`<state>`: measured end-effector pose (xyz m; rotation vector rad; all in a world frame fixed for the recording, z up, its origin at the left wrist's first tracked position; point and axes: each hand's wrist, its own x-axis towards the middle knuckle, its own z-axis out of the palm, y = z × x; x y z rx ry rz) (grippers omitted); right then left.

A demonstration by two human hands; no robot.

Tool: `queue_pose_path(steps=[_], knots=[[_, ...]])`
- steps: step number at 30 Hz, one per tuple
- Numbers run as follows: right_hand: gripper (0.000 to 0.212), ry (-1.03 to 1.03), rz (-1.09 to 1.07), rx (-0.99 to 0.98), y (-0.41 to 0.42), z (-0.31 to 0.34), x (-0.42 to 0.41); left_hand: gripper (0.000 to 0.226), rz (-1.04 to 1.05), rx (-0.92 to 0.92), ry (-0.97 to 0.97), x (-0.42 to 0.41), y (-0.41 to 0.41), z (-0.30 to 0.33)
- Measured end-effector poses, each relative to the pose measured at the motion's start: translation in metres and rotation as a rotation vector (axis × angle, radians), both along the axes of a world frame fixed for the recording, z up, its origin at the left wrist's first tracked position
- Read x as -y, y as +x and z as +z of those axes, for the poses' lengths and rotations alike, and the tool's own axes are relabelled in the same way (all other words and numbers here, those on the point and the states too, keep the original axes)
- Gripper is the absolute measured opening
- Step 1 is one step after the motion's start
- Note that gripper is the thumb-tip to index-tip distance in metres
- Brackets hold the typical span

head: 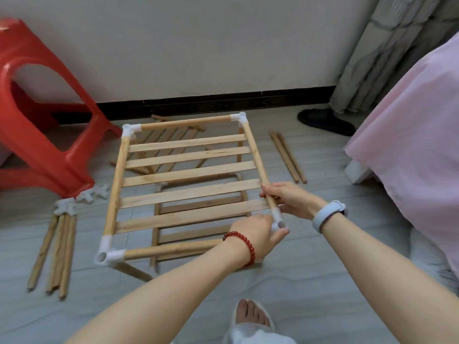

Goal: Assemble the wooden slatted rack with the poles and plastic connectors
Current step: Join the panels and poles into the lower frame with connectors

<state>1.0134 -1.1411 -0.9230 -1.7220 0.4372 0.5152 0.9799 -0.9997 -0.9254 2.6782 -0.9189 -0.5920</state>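
- A red beaded bracelet (242, 247) is worn on the left wrist.
- A pale grey-blue wristband (327, 214) is worn on the right wrist.
- Both forearms are left unsleeved.
- A white slipper (250, 316) is worn, toes exposed.

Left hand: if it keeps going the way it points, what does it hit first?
The left hand points right, at the white corner connector on the rack's near-right corner. Its fingers already seem to touch it; beyond sits the right hand. Depth unclear.

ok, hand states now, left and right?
Left hand: closed on the near-right white connector.
Right hand: closed on the right side pole.
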Motion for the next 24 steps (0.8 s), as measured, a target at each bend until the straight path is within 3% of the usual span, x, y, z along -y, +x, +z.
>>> queue_pose_path(steps=[7,14,19,22,24], knots=[[0.036,-0.068,-0.050,0.069,0.002,-0.005,-0.006,0.038,-0.063,0.098,-0.015,-0.001,0.001,-0.016],[0.028,-0.044,-0.140,0.028,0.006,-0.008,-0.008,0.036,-0.092,0.033,-0.080,-0.004,0.003,-0.020],[0.029,-0.033,-0.087,0.052,0.003,-0.007,-0.002,0.034,-0.125,-0.003,-0.036,-0.008,0.008,-0.016],[0.035,0.023,-0.085,0.115,-0.012,-0.013,0.006,0.035,-0.235,0.099,0.014,-0.017,0.015,-0.005],[0.038,-0.004,-0.189,0.172,-0.029,-0.022,0.008,0.030,-0.211,0.269,-0.110,-0.026,0.028,0.006]])
